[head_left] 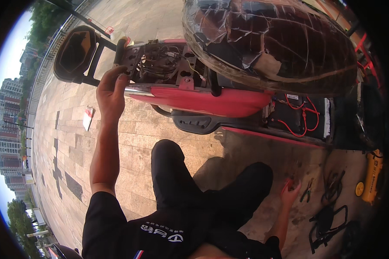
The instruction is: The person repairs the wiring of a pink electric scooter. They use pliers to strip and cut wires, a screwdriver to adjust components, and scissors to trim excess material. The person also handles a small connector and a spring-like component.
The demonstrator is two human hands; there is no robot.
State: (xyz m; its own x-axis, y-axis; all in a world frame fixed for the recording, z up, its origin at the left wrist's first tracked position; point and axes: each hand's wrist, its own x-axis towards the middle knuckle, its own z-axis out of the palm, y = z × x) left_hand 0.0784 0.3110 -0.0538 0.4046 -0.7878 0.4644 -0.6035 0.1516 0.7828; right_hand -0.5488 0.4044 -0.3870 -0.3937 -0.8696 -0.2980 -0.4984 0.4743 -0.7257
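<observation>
A red electric scooter (212, 101) stands across the upper part of the view, its seat area uncovered and wires (162, 62) showing inside. At its left end my left hand (112, 84) is closed with thumb and fingers on the edge of the rear rack (129, 64), beside the backrest (75, 54). Low on the right, my right hand (291, 193) is down near the ground with its fingers curled. Something small and red is at its fingers, too small to name. Pliers (307, 192) lie just right of that hand.
A large cover wrapped in clear tape (268, 47) rises over the scooter's middle. Red cables (304, 114) loop in the open footwell. A black metal frame (328, 226), dark cables (333, 187) and a yellow cylinder-shaped tool (371, 177) lie at right. A white-and-red packet (87, 118) lies on the paving.
</observation>
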